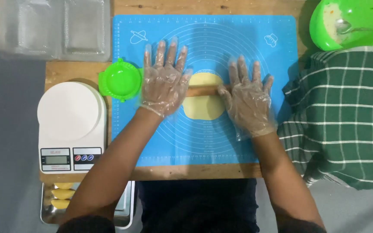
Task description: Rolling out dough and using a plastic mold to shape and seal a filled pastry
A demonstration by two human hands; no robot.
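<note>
Both hands are lying flat and unclenched on my rolling pin [203,90]; left hand [164,82], right hand [249,100]; it's running left-right across the yellow dough [203,105] mid-mat [152,146].

Dough disc [203,103] mid mat [273,142], rolling pin [203,91] across it. Press mould [120,80] at mat's left edge; scale [72,125] further left, tray [124,207] before it. Bowl [350,23] at surface's far right corner, cloth [342,125] before it.
</note>
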